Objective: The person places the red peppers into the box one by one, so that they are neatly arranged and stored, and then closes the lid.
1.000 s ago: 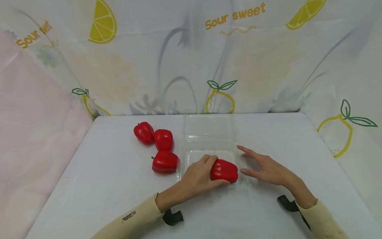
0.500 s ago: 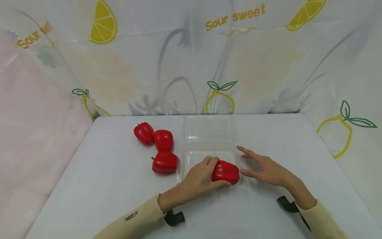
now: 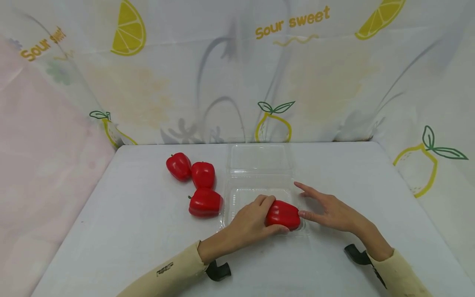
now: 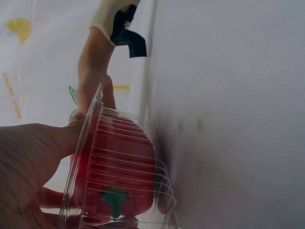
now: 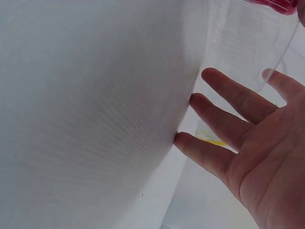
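With my left hand [image 3: 246, 222] I grip a red pepper [image 3: 283, 215] in the clear container [image 3: 243, 196]; my right hand [image 3: 332, 211], fingers [image 5: 238, 97] spread, is beside it. Orange lettering [image 3: 292, 21] on the backdrop [image 3: 159, 82] reads "Sour sweet".

Recorded within the left hand's [image 3: 246, 218] grip: red pepper [image 3: 285, 215], plastic-looking, smooth and glossy; beneath the grip, plastic tray [image 3: 236, 199], clear, shiny, ribbed along the walls. Noted left of the grip: three further peppers [image 3: 203, 175], equally glossy. Logged around the grip: white table surface [image 4: 238, 95], matt, finely textured; beyond it, backdrop [image 3: 319, 74], cloth-like, matt, lightly creased.
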A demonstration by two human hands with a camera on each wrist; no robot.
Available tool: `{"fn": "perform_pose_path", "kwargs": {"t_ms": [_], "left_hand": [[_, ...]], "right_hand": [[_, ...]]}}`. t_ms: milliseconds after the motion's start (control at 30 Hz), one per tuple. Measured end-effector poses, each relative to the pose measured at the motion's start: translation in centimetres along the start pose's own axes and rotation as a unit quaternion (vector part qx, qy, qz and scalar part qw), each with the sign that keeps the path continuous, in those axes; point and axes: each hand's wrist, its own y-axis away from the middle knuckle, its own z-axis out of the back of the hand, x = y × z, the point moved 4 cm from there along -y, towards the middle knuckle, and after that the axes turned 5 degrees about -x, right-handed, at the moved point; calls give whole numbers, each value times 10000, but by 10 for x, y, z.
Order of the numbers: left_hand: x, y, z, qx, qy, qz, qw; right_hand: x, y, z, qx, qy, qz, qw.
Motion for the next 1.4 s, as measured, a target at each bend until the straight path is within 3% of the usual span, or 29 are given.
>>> {"fn": "perform_pose_path", "kwargs": {"t_ms": [267,633,1067,1400], "left_hand": [[2,1,5,-55,-27,-87,9999],[10,8,29,-172,-204,66,9996],[28,21,61,-742,105,101,9971],[43,29,73,-961,121,261,9950]], "right_hand": [[1,0,0,-22,44,22,10000],[2,0,0,23,32,-97,9999],[-1,0,-2,40,32,-206,9998],[-1,0,-1,42,13,-190,9998]]}}
